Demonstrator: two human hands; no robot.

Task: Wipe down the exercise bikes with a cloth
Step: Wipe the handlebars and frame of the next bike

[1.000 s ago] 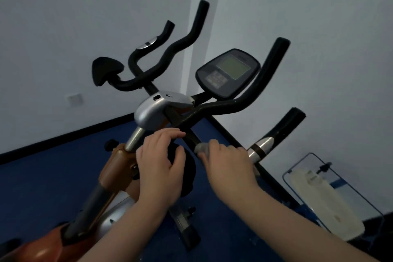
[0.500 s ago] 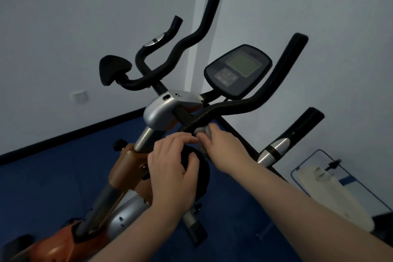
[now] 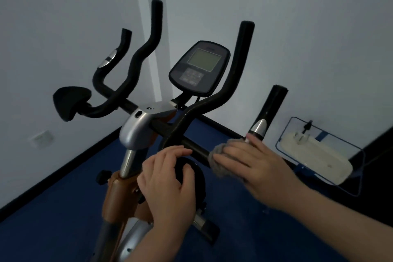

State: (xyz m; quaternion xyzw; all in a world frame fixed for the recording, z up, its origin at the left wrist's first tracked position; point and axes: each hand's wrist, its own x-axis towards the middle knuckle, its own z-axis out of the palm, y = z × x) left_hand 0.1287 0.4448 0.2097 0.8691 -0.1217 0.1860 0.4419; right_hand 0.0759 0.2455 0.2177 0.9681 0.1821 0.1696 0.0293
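An exercise bike (image 3: 136, 127) with black handlebars, a silver clamp and an orange-brown post fills the middle of the view. Its console (image 3: 200, 66) faces me between the upright grips. My right hand (image 3: 253, 164) holds a grey cloth (image 3: 219, 159) wrapped round the lower right handlebar bar (image 3: 195, 147), just below the silver sensor band (image 3: 258, 126). My left hand (image 3: 168, 178) curls over a round black knob (image 3: 191, 174) on the post below the clamp.
White walls meet in a corner behind the bike. The floor is dark blue with a black skirting. A blue wire frame with a white padded part (image 3: 316, 151) lies on the floor at the right, close to the handlebar end.
My right hand has slid the cloth outward along the lower right bar, from near the clamp toward the silver band. The left hand stays on the knob. The view has shifted closer.
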